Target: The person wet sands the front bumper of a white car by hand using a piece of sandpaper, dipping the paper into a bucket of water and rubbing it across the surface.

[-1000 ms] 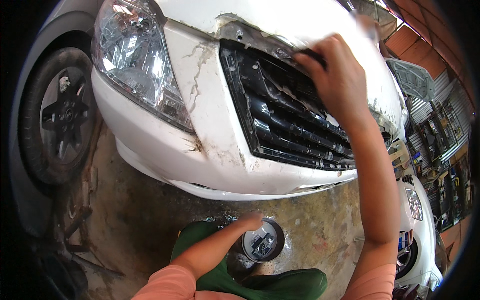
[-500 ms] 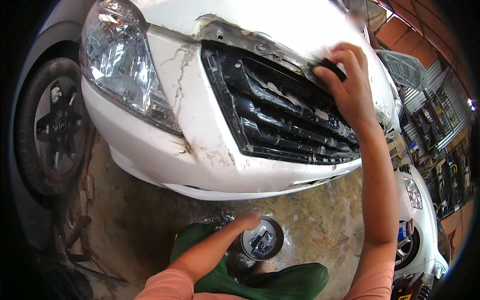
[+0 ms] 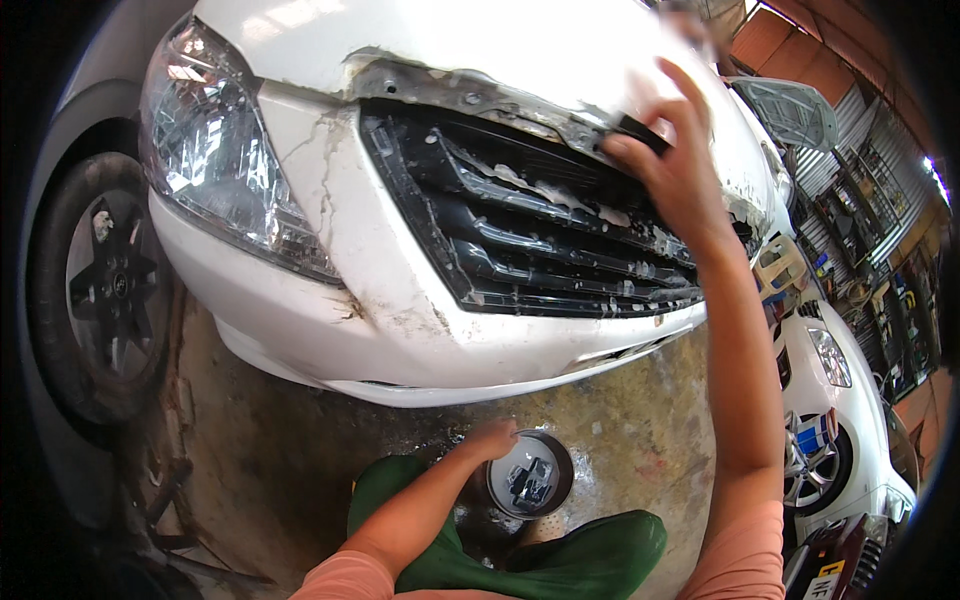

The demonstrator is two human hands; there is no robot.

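My right hand (image 3: 680, 160), blurred in part, is raised to the upper edge of a black grille (image 3: 550, 220). Thumb and fingers close on a small black block (image 3: 641, 134), held against the scuffed strip where the white hood (image 3: 470, 35) meets the grille. Chips and whitish residue mark the slats. Low between my knees, my left hand (image 3: 492, 440) grips the rim of a round, dark-walled bucket (image 3: 567, 480). Water and some dark pieces lie inside it. The fingers on its far side are partly hidden.
A cracked white bumper (image 3: 300, 330) curves below the headlight (image 3: 230, 160). A grey car's wheel (image 3: 115, 285) stands at the left. Another white car (image 3: 860, 410) and a beige plastic chair (image 3: 780, 266) are at the right. Wet concrete floor (image 3: 640, 420) lies beneath.
The view has shifted slightly, so the car appears further left. My right hand stays at the grille's upper edge with the black block, its fingers more spread. My left hand remains on the bucket.
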